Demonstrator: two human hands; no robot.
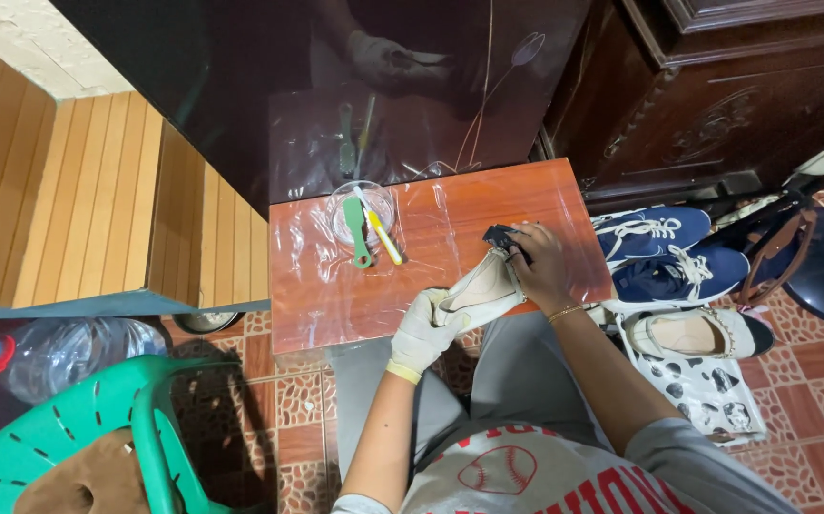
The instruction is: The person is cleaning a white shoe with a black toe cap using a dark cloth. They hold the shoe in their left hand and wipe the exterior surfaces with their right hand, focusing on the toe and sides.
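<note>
Head view: our gloved left hand [423,328] grips a cream flat leather shoe [477,287] at the near edge of the small red table [336,286]; our bare right hand [538,266] pinches a dark cloth [500,235] on its toe.

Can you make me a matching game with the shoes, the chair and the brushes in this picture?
Things:
1. shoe in the left hand
2. pair of lace-up shoes
3. plastic chair
4. two brushes

Places or colours:
A. green, lower left
B. lying across the clear bowl
C. cream, at the table edge
D. dark blue, on the floor right of the table

Pairs: 1-C, 2-D, 3-A, 4-B
</note>
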